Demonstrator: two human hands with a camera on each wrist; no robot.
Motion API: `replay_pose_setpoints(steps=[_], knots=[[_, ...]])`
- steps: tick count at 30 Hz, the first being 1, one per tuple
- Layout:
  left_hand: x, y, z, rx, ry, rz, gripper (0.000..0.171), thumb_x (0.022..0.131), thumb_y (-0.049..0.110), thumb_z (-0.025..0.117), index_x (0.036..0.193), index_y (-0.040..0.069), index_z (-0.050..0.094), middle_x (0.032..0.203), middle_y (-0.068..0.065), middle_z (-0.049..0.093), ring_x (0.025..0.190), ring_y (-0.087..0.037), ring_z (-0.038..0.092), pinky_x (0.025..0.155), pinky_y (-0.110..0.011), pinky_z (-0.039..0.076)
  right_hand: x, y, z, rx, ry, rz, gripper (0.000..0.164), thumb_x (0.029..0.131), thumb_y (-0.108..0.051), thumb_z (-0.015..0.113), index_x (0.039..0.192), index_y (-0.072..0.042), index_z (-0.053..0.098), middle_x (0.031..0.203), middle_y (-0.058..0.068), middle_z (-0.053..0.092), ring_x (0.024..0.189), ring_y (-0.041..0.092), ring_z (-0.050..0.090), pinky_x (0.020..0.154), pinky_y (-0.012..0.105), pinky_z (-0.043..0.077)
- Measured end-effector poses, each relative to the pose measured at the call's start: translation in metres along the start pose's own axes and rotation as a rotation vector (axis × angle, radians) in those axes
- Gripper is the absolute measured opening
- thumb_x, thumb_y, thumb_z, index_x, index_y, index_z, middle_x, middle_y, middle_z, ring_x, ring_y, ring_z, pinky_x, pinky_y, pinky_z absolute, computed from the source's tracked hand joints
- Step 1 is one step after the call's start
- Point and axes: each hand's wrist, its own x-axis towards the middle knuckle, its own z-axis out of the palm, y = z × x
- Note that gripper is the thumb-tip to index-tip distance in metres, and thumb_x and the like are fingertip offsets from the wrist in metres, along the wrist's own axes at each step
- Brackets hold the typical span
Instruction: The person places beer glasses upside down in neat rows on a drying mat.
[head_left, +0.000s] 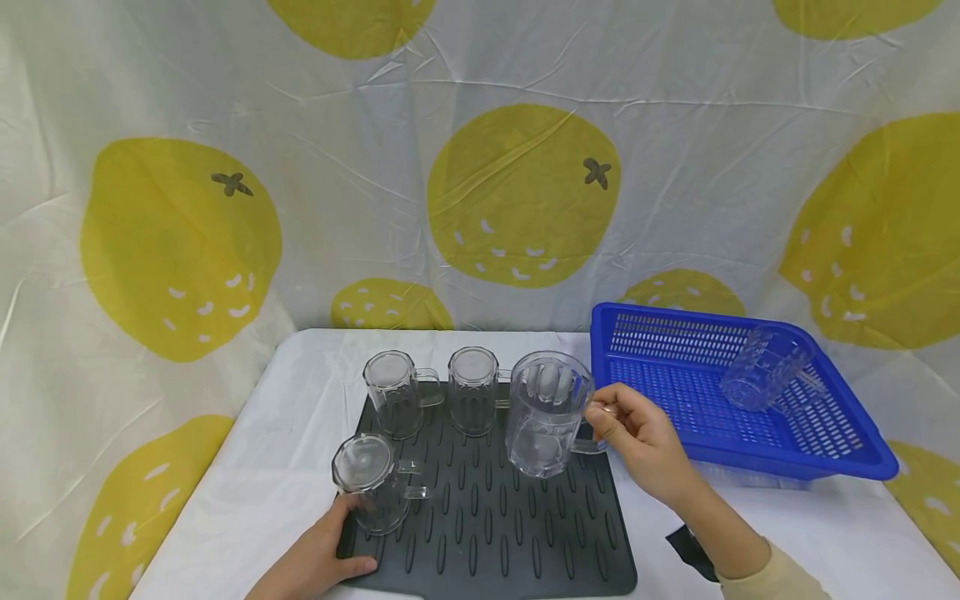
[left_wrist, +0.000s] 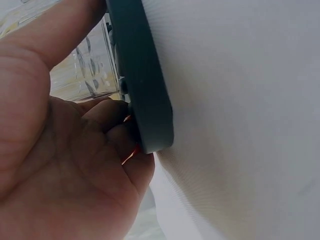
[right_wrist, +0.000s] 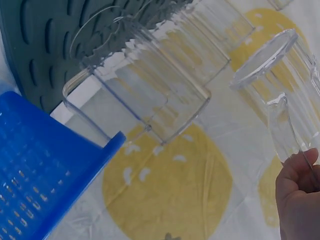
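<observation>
My right hand [head_left: 637, 437] pinches the handle of a large clear glass mug [head_left: 543, 450], held over the right back part of a dark ridged mat [head_left: 517, 525]. In the right wrist view, fingers of the right hand [right_wrist: 300, 190] grip that mug's handle [right_wrist: 282, 125] at the lower right. My left hand [head_left: 322, 546] rests at the mat's left edge, its index finger beside another glass mug [head_left: 378, 492]. The left wrist view shows the fingers [left_wrist: 120, 125] against the mat's edge [left_wrist: 145, 80], with the thumb stretched over it.
Two more glass mugs [head_left: 397, 400] [head_left: 472, 400] stand along the mat's back edge, handles to the right. A blue slotted basket [head_left: 637, 450] stands on the right with one mug [head_left: 761, 371] lying tilted in it. A lemon-patterned curtain [head_left: 345, 208] hangs behind the white table [head_left: 277, 433].
</observation>
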Motion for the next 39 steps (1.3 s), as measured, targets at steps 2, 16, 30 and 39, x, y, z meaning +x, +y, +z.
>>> replay_pose_setpoints(steps=[2, 16, 30, 39], knots=[[0.0, 0.0, 0.0, -0.003, -0.002, -0.005, 0.105, 0.062, 0.047, 0.08, 0.14, 0.002, 0.026, 0.141, -0.027, 0.032, 0.129, -0.045, 0.028, 0.099, -0.06, 0.023, -0.001, 0.0, 0.002, 0.009, -0.009, 0.008, 0.015, 0.091, 0.01, 0.047, 0.097, 0.0, 0.056, 0.075, 0.004, 0.051, 0.067, 0.015, 0.052, 0.055, 0.024, 0.046], [-0.001, 0.001, 0.0, 0.006, 0.001, -0.018, 0.103, 0.062, 0.047, 0.08, 0.14, 0.004, 0.028, 0.14, -0.028, 0.032, 0.128, -0.045, 0.03, 0.098, -0.061, 0.024, -0.001, 0.006, 0.018, 0.07, -0.064, 0.0, 0.014, 0.092, 0.009, 0.046, 0.097, -0.001, 0.055, 0.078, 0.005, 0.049, 0.069, 0.016, 0.051, 0.058, 0.029, 0.046], [-0.002, 0.002, -0.001, -0.014, -0.006, -0.014, 0.104, 0.063, 0.047, 0.08, 0.141, 0.006, 0.025, 0.141, -0.027, 0.031, 0.129, -0.045, 0.029, 0.099, -0.061, 0.023, -0.002, 0.015, 0.034, 0.107, -0.097, -0.024, 0.015, 0.09, 0.011, 0.048, 0.096, -0.001, 0.054, 0.077, 0.005, 0.047, 0.067, 0.015, 0.051, 0.058, 0.029, 0.047], [-0.002, 0.003, -0.001, -0.01, -0.003, -0.006, 0.103, 0.063, 0.048, 0.079, 0.141, 0.006, 0.025, 0.141, -0.025, 0.033, 0.129, -0.044, 0.029, 0.099, -0.061, 0.023, -0.003, 0.021, 0.044, 0.131, -0.131, -0.004, 0.013, 0.091, 0.009, 0.047, 0.095, -0.002, 0.053, 0.076, 0.006, 0.044, 0.066, 0.015, 0.046, 0.056, 0.027, 0.043]])
